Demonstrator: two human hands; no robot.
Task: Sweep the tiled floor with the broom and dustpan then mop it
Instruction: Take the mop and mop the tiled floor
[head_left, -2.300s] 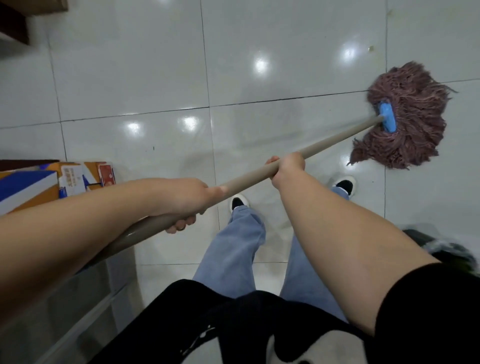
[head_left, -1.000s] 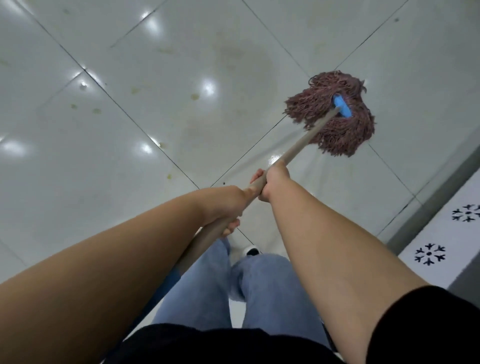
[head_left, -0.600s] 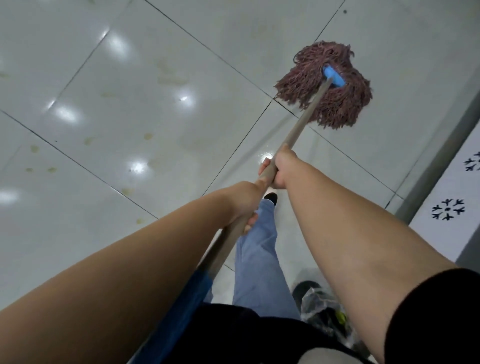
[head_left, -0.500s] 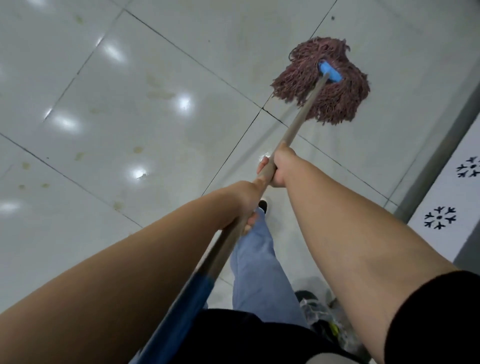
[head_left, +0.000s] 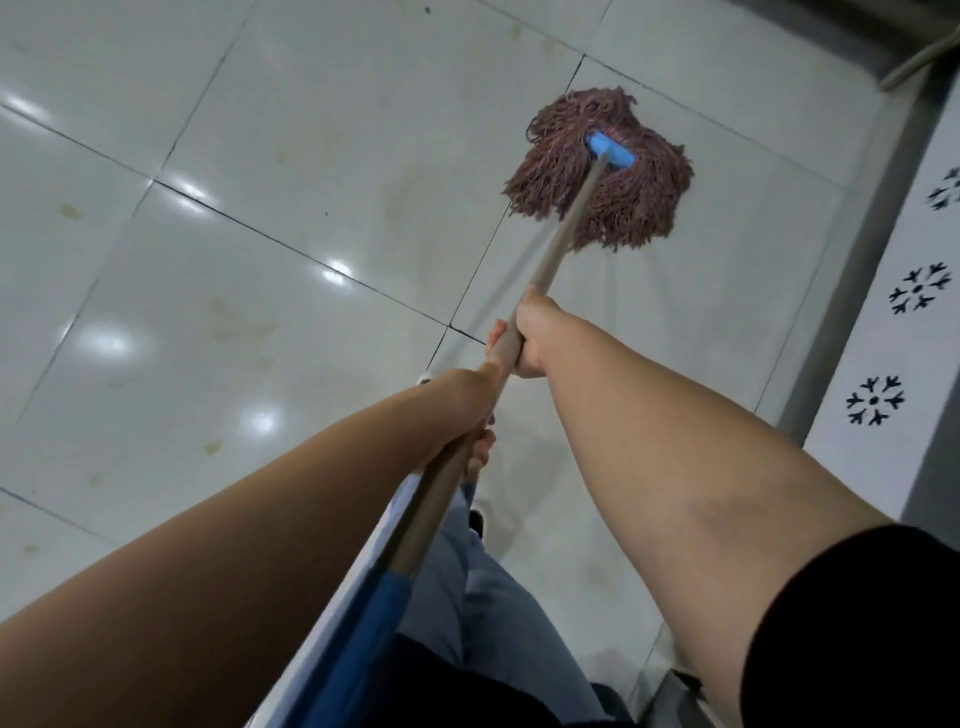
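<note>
Mop (head_left: 602, 171) with reddish-brown string head spread on the tiled floor (head_left: 260, 156) in the far right part of the scene, lying over a grout line. A blue clamp (head_left: 609, 150) joins the strings to the tan handle (head_left: 563, 231), which runs near and leftward toward the person. The handle's near end changes to a blue sleeve (head_left: 358, 639) and is cut off by the lower edge of the view.

Right hand (head_left: 530, 338), the farther of the two, is wrapped round the handle; only the fingertips show on the left side of the shaft. Left hand (head_left: 470, 410) grips the handle just nearer, its fingers curled under the shaft and largely hidden by the wrist and the handle itself. Both bare forearms fill the near field; a black sleeve (head_left: 857, 623) covers the right upper arm.

Between the arms, blue jeans (head_left: 493, 597) and part of a dark shoe (head_left: 476, 522) are visible; the other foot is hidden. Faint yellowish stains (head_left: 67, 210) mark the tiles at left. At far right, a grey strip (head_left: 852, 260) borders a white surface with black snowflake-like motifs (head_left: 917, 296), partly cropped. An indistinct dark object (head_left: 675, 696) lies at the lower edge; its nature cannot be told.
</note>
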